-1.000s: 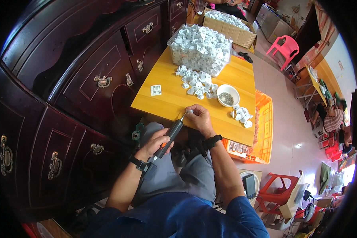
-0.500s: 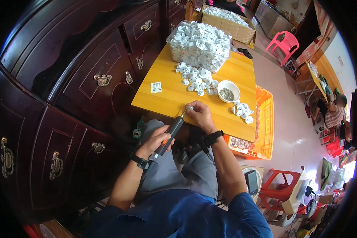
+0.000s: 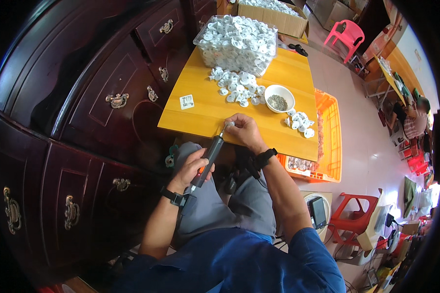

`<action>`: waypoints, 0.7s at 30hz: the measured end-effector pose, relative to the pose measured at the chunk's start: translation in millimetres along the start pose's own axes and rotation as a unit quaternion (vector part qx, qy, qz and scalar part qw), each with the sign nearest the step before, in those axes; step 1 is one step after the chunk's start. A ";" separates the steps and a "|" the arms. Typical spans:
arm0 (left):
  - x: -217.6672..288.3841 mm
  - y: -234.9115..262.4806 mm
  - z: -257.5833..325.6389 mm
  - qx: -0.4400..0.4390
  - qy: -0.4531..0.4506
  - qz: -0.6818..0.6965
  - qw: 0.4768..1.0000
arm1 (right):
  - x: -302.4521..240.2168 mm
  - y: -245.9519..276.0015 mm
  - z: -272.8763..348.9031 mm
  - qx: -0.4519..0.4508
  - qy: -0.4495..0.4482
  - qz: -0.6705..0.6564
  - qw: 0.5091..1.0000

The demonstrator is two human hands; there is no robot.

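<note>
- Cabinet (image 3: 100,93): stands along the left of my view, close to the table (image 3: 200,116); the work side faces the person's lap.
- Card (image 3: 186,101): lies flat near the table's left edge, apart from the parts and clear of both hands.
- Left hand (image 3: 191,169): fingers wrap the driver (image 3: 214,150). I judge this full grip suits aiming a long, thick handle. The shaft slants away from the body, tip toward the right fingers.
- Part (image 3: 229,124): small and white, at the driver's tip, above the table's near edge. I cannot tell at this size whether the tip is seated in it.
- Tub (image 3: 232,60): clear, heaped with white parts at the far end, presumably as bulk stock that leaves the near edge free.
- Pile (image 3: 240,91): loose white parts in front of the tub, I judge within easier reach than the heap.
- Right hand (image 3: 248,134): thumb and fingers narrow, pinching the part. I read the pinch as steadying it against the driver.
- Bowl (image 3: 280,90): white, holding small metal pieces, just right of the pile; I judge it set for the right hand.
- Cluster (image 3: 300,123): white parts right of the bowl, apart from the pile, presumably sorted separately.
- Crate (image 3: 334,139): orange, below the table's right edge, with contents partly hidden by the tabletop.
</note>
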State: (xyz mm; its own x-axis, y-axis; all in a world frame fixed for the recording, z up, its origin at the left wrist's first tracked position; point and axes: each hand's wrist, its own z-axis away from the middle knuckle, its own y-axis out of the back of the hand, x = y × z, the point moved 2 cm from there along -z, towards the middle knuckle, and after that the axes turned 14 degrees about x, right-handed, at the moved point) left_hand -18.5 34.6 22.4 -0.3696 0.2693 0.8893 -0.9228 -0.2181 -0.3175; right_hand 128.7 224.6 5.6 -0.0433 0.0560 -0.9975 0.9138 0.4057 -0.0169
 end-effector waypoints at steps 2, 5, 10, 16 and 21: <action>-0.4 -0.5 -0.6 0.002 0.001 0.000 1.000 | 1.2 0.8 -0.9 -0.006 0.005 0.018 1.000; -2.3 0.4 -2.1 -0.013 -0.004 0.004 1.000 | 3.1 1.9 -2.1 -0.017 -0.003 0.001 1.000; -6.2 7.5 -4.3 -0.012 0.016 0.030 0.999 | -7.1 2.8 0.9 -0.027 -0.055 -0.049 0.997; -4.2 5.5 -4.6 -0.025 0.002 0.040 0.999 | -10.8 20.9 7.8 0.035 -0.054 -0.001 0.998; 1.2 9.0 1.4 -0.011 -0.009 0.024 1.000 | -33.9 55.6 33.6 0.126 0.202 0.264 0.935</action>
State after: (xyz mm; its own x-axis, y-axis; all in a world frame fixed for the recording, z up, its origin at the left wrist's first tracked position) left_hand -27.1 31.6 21.0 -0.4109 0.2426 0.8788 -0.9066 -0.2103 -0.3658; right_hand 194.5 214.6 36.2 0.3373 0.5490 -0.7647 0.9151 -0.0004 0.4033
